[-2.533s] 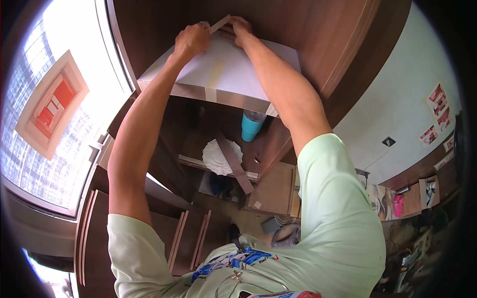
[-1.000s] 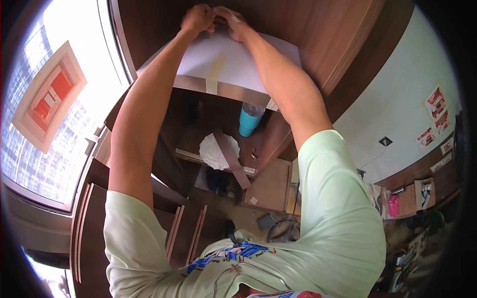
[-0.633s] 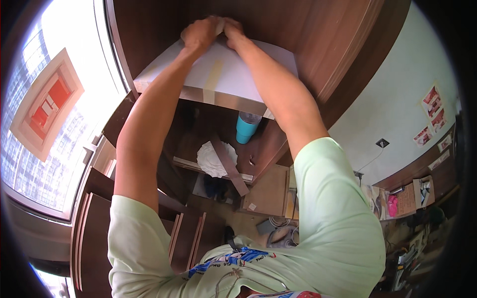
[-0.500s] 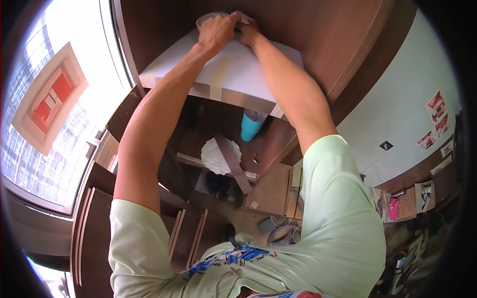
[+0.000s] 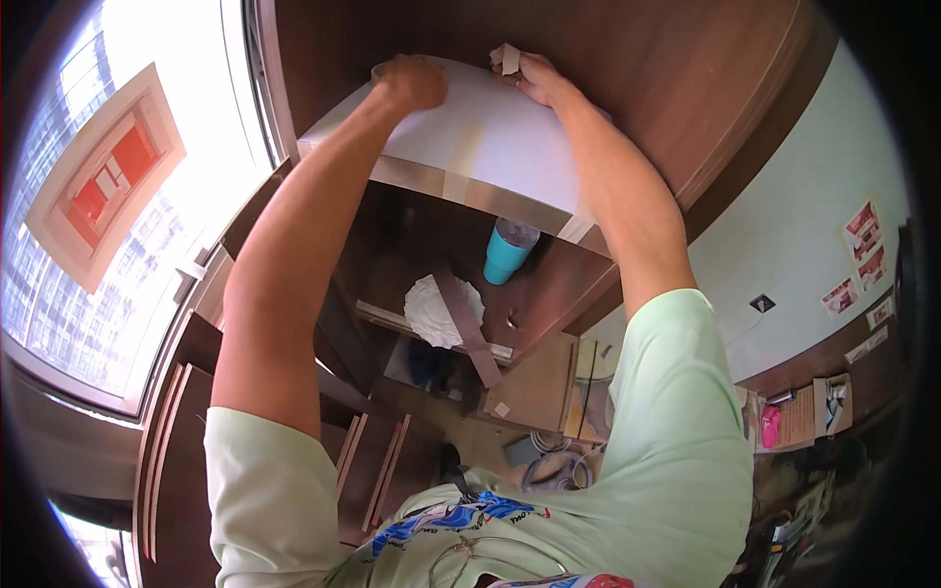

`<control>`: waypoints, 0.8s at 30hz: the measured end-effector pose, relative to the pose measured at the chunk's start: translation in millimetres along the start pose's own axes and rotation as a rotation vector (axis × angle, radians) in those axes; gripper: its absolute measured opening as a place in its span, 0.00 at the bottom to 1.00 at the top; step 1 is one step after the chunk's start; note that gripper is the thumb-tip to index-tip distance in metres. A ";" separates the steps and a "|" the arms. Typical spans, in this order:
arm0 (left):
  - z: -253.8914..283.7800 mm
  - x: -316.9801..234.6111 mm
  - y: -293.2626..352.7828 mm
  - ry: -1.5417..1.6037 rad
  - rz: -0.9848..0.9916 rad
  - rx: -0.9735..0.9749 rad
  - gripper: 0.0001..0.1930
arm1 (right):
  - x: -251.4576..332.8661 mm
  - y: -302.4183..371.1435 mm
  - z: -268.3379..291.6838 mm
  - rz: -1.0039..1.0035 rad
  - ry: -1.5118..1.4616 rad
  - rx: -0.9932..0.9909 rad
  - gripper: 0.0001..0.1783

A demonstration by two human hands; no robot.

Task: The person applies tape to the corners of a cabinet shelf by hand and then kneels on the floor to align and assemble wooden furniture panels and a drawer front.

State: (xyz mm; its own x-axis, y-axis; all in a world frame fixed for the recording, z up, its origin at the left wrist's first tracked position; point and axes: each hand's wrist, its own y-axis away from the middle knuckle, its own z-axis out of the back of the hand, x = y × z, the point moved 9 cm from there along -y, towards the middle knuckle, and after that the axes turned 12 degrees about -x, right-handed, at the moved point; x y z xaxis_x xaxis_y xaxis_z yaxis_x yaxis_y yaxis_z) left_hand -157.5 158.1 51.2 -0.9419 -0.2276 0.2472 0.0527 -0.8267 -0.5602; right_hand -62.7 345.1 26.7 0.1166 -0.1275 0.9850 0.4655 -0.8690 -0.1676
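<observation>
Both my arms reach forward over a white panel (image 5: pixel 510 137), which lies on top of a dark wood cabinet with tape strips over its front edge. Near the panel's far left side my left hand (image 5: pixel 417 83) is closed around a tape roll, whose pale rim just shows past the fingers. Apart from it, by the far right side, my right hand (image 5: pixel 534 78) pinches a short, curled piece of tape (image 5: pixel 508 59). A yellowish tape strip (image 5: pixel 468 147) runs across the panel's middle toward its front edge.
Below the panel, a shelf holds a turquoise tumbler (image 5: pixel 508 253), a crumpled white sheet (image 5: pixel 431 312) and a brown strip (image 5: pixel 467 328) lying across it. A window (image 5: pixel 98 323) stands at the left. Wood boards (image 5: pixel 186 461) lean at lower left. A wall socket (image 5: pixel 762 304) is at the right.
My hands were together at the tape roll and are now apart. The right hand moved right with a piece of tape, and the left came slightly nearer. The view has shifted a little.
</observation>
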 end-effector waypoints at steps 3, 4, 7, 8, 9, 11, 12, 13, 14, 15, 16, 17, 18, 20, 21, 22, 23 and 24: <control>-16.4 5.0 -18.7 0.022 0.055 0.195 0.18 | 0.5 6.9 -3.7 -0.017 -0.061 -0.039 0.12; -26.0 6.9 -26.1 -0.011 0.058 0.196 0.19 | 3.4 8.5 -9.0 0.003 -0.067 -0.051 0.12; -35.5 -2.0 -34.8 -0.171 0.025 0.143 0.20 | 4.7 11.0 -5.9 0.036 -0.083 -0.100 0.12; -30.3 -7.0 -36.9 -0.236 0.011 0.110 0.20 | 5.8 10.1 -0.3 0.038 -0.095 -0.115 0.12; -24.4 -16.8 -39.4 -0.320 -0.020 0.063 0.20 | 6.6 9.3 5.1 0.040 -0.107 -0.130 0.11; -13.9 -34.3 -42.5 -0.498 -0.074 -0.028 0.19 | 4.4 10.0 6.3 0.040 -0.089 -0.138 0.11; -21.9 -33.9 -48.0 -0.366 -0.070 0.001 0.19 | 4.4 10.6 4.4 0.040 -0.082 -0.137 0.10; -31.0 -31.5 -57.3 -0.234 -0.067 0.030 0.19 | 6.5 10.5 3.0 0.038 -0.080 -0.130 0.10; -43.3 -27.1 -64.1 -0.105 -0.062 0.066 0.19 | 6.5 10.5 -1.2 0.031 -0.081 -0.119 0.10; -48.7 -28.6 -68.3 -0.053 -0.125 0.036 0.19 | 5.8 11.3 -1.8 0.023 -0.080 -0.113 0.10; -53.9 -28.7 -71.1 -0.001 -0.187 0.006 0.18 | 6.0 12.3 -0.8 0.023 -0.083 -0.122 0.10; -57.2 -29.9 -73.8 0.049 -0.247 -0.023 0.18 | 6.2 13.0 -1.2 0.023 -0.086 -0.128 0.10; -64.5 -25.8 -78.8 0.023 -0.247 0.051 0.19 | 8.5 13.7 -5.1 0.027 -0.092 -0.130 0.10; -70.2 -25.7 -86.1 -0.022 -0.248 0.191 0.19 | 9.2 14.7 -6.8 0.023 -0.059 -0.156 0.11; -66.0 -25.2 -86.5 0.033 -0.194 0.192 0.20 | 9.5 14.4 -5.3 0.023 -0.040 -0.172 0.11; -63.0 -23.9 -84.6 0.088 -0.139 0.194 0.21 | 13.0 14.7 -4.2 0.055 0.040 -0.173 0.11; -61.5 -21.7 -82.5 0.143 -0.082 0.193 0.21 | 17.1 13.9 0.7 0.089 0.122 -0.172 0.11; -57.9 -22.3 -80.3 0.157 -0.100 0.155 0.22 | 21.0 13.1 5.1 0.122 0.204 -0.171 0.12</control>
State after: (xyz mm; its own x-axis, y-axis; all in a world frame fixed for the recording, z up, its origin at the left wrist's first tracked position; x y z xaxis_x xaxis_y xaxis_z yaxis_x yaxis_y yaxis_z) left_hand -160.0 259.4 44.9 -0.9843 -0.0685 0.1628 -0.0039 -0.9131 -0.4078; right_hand -49.7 333.5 45.0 -0.0239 -0.3147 0.9489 0.3023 -0.9070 -0.2932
